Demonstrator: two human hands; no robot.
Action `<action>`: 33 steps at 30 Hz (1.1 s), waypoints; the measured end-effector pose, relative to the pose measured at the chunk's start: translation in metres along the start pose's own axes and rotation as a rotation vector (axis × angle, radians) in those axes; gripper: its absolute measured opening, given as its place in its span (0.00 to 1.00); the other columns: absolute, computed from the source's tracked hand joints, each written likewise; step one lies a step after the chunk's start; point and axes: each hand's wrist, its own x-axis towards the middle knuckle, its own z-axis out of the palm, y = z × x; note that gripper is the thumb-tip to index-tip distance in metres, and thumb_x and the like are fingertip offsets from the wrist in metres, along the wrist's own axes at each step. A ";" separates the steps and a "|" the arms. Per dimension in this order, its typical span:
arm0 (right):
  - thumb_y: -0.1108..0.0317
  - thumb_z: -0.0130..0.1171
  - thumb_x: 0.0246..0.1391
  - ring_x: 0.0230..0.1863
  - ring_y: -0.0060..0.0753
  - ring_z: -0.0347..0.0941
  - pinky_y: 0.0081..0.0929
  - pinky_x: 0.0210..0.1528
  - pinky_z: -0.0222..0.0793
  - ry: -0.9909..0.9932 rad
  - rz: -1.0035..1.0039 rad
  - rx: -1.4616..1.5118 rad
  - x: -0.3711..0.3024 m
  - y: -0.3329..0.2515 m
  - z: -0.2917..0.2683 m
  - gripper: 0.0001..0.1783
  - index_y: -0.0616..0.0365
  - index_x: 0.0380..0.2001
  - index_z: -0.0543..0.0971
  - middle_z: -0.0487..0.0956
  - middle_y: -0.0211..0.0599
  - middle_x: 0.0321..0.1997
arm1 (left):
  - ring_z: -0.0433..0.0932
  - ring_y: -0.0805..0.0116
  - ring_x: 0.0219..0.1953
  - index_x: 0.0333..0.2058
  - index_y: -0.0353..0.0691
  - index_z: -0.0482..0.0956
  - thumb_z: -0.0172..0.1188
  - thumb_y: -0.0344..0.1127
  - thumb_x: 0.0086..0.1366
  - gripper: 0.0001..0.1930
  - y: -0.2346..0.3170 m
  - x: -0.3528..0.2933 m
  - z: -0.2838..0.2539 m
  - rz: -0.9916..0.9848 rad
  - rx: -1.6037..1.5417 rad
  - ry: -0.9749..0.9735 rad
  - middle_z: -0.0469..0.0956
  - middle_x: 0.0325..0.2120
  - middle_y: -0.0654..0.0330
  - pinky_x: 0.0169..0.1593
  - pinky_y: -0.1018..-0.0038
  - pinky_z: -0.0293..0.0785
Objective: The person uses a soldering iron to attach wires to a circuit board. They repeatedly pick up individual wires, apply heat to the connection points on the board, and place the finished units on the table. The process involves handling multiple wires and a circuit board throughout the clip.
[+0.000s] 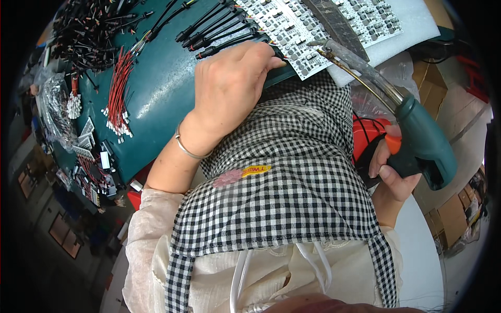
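Note:
My right hand grips a green soldering gun, its fingers by the orange trigger. The gun's metal barrel slants up and left, so its tip lies over the white circuit board panel. A thin brass-coloured tube runs beside the barrel; from here I cannot tell whether the tip touches the board. At the panel's near left corner, my left hand has thumb and forefinger pinched on the end of a black cable. Several black cables with coloured wire ends line the panel's left edge. A dark metal bar lies across the panel.
White foam lies under the panel on the green tabletop. Farther left are a bundle of red wires with white connectors, a heap of black cables and clear plastic bags. Cardboard boxes stand at the right.

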 end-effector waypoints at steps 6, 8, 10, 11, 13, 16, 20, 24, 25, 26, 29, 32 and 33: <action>0.70 0.64 0.44 0.14 0.25 0.64 0.18 0.14 0.62 0.018 -0.004 0.010 0.000 0.000 0.002 0.36 0.79 0.53 0.62 0.68 0.36 0.19 | 0.72 0.65 0.15 0.23 0.39 0.77 0.69 0.30 0.50 0.08 0.008 0.001 -0.006 0.018 0.041 -0.064 0.74 0.15 0.60 0.19 0.73 0.66; 0.70 0.63 0.44 0.14 0.25 0.64 0.18 0.15 0.62 0.014 -0.003 0.013 -0.001 0.002 0.000 0.36 0.79 0.53 0.62 0.68 0.36 0.19 | 0.72 0.65 0.15 0.23 0.40 0.77 0.70 0.30 0.49 0.08 0.010 0.000 -0.006 0.007 0.039 -0.052 0.74 0.15 0.60 0.19 0.73 0.66; 0.70 0.63 0.44 0.14 0.25 0.64 0.18 0.15 0.62 0.010 0.007 0.019 -0.003 0.003 -0.001 0.36 0.79 0.53 0.62 0.68 0.36 0.19 | 0.72 0.65 0.15 0.24 0.40 0.77 0.70 0.30 0.48 0.08 0.009 -0.002 -0.002 0.018 0.029 -0.015 0.74 0.15 0.60 0.19 0.73 0.67; 0.71 0.64 0.43 0.16 0.25 0.65 0.18 0.16 0.63 0.011 0.024 0.037 -0.004 0.003 -0.002 0.36 0.78 0.53 0.62 0.69 0.39 0.24 | 0.73 0.65 0.15 0.24 0.40 0.77 0.70 0.29 0.48 0.08 0.009 -0.002 -0.001 0.042 0.037 -0.006 0.74 0.15 0.60 0.19 0.73 0.67; 0.75 0.65 0.39 0.19 0.25 0.68 0.18 0.21 0.65 0.014 0.070 0.080 -0.008 0.002 -0.007 0.37 0.76 0.54 0.64 0.73 0.48 0.40 | 0.73 0.65 0.16 0.24 0.40 0.77 0.71 0.29 0.48 0.09 0.008 -0.002 -0.002 0.084 0.050 0.013 0.74 0.15 0.60 0.20 0.74 0.67; 0.77 0.66 0.37 0.22 0.24 0.69 0.18 0.25 0.66 -0.037 0.122 0.089 -0.013 0.000 -0.014 0.37 0.74 0.54 0.67 0.76 0.51 0.47 | 0.74 0.65 0.16 0.25 0.39 0.77 0.71 0.29 0.47 0.09 0.008 -0.003 -0.003 0.100 0.072 -0.013 0.75 0.16 0.61 0.20 0.74 0.68; 0.71 0.65 0.41 0.16 0.25 0.66 0.18 0.18 0.62 -0.057 0.060 -0.024 -0.010 0.002 -0.009 0.35 0.77 0.51 0.65 0.70 0.37 0.22 | 0.74 0.65 0.17 0.25 0.40 0.77 0.70 0.29 0.48 0.09 0.003 0.000 -0.007 0.152 0.093 -0.068 0.75 0.17 0.61 0.20 0.73 0.69; 0.69 0.66 0.41 0.15 0.25 0.65 0.18 0.16 0.61 -0.059 0.057 -0.088 -0.009 0.002 -0.008 0.34 0.76 0.50 0.65 0.69 0.34 0.18 | 0.74 0.65 0.17 0.25 0.40 0.77 0.69 0.30 0.48 0.08 0.001 0.005 -0.009 0.170 0.107 -0.099 0.76 0.18 0.61 0.20 0.73 0.69; 0.69 0.66 0.41 0.14 0.25 0.65 0.18 0.16 0.61 -0.049 0.058 -0.090 -0.011 0.003 -0.008 0.34 0.76 0.50 0.65 0.69 0.35 0.18 | 0.74 0.65 0.17 0.25 0.40 0.77 0.69 0.30 0.49 0.08 0.000 0.007 -0.009 0.166 0.093 -0.100 0.76 0.18 0.61 0.20 0.73 0.69; 0.69 0.66 0.41 0.14 0.25 0.65 0.18 0.16 0.61 -0.043 0.059 -0.081 -0.011 0.003 -0.008 0.34 0.76 0.50 0.65 0.69 0.35 0.18 | 0.74 0.65 0.17 0.26 0.40 0.77 0.69 0.30 0.49 0.08 -0.002 0.009 -0.010 0.156 0.072 -0.120 0.76 0.18 0.61 0.20 0.73 0.69; 0.69 0.66 0.42 0.14 0.25 0.65 0.18 0.16 0.61 -0.022 0.060 -0.033 -0.010 0.002 -0.006 0.33 0.76 0.49 0.65 0.69 0.35 0.18 | 0.74 0.67 0.16 0.27 0.39 0.78 0.71 0.33 0.48 0.10 -0.006 0.017 -0.015 0.100 0.015 -0.208 0.76 0.18 0.61 0.20 0.76 0.69; 0.69 0.65 0.42 0.14 0.25 0.65 0.18 0.15 0.62 -0.054 0.031 -0.016 -0.004 0.001 -0.009 0.33 0.77 0.49 0.64 0.69 0.36 0.18 | 0.74 0.72 0.16 0.26 0.37 0.78 0.73 0.34 0.47 0.12 -0.002 0.016 -0.017 -0.028 -0.060 -0.214 0.77 0.18 0.61 0.20 0.78 0.68; 0.69 0.65 0.43 0.14 0.25 0.65 0.18 0.15 0.62 -0.056 0.029 -0.012 -0.003 0.001 -0.009 0.33 0.77 0.49 0.64 0.69 0.36 0.18 | 0.74 0.74 0.16 0.26 0.37 0.78 0.73 0.34 0.48 0.12 -0.001 0.014 -0.015 -0.065 -0.078 -0.183 0.77 0.18 0.62 0.21 0.80 0.68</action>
